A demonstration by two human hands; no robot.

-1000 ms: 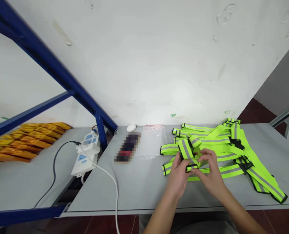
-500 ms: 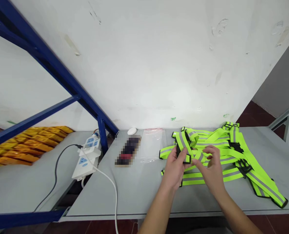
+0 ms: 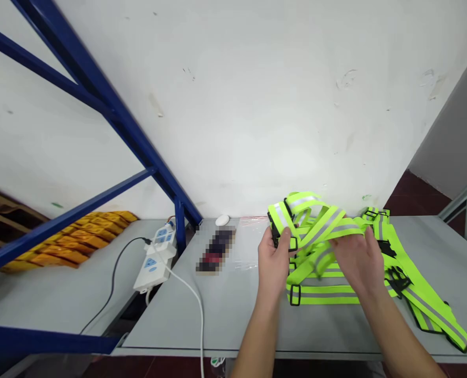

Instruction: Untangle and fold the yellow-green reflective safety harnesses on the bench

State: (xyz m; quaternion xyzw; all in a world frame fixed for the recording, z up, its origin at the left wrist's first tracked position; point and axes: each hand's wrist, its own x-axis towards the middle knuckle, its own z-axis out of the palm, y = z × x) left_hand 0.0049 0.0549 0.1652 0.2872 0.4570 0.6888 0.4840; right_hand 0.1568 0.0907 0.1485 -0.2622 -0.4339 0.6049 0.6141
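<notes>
L hand (image 3: 273, 260), grip clamped on hi-vis straps (image 3: 328, 227), R hand (image 3: 361, 265) part-hidden behind same, grip unclear.

Soft light, wall (image 3: 292, 152) brightest low centre, pixelated patch (image 3: 216, 251)

Left hand (image 3: 273, 262) pinches while right hand (image 3: 358, 263) holds its thumb apart.
</notes>
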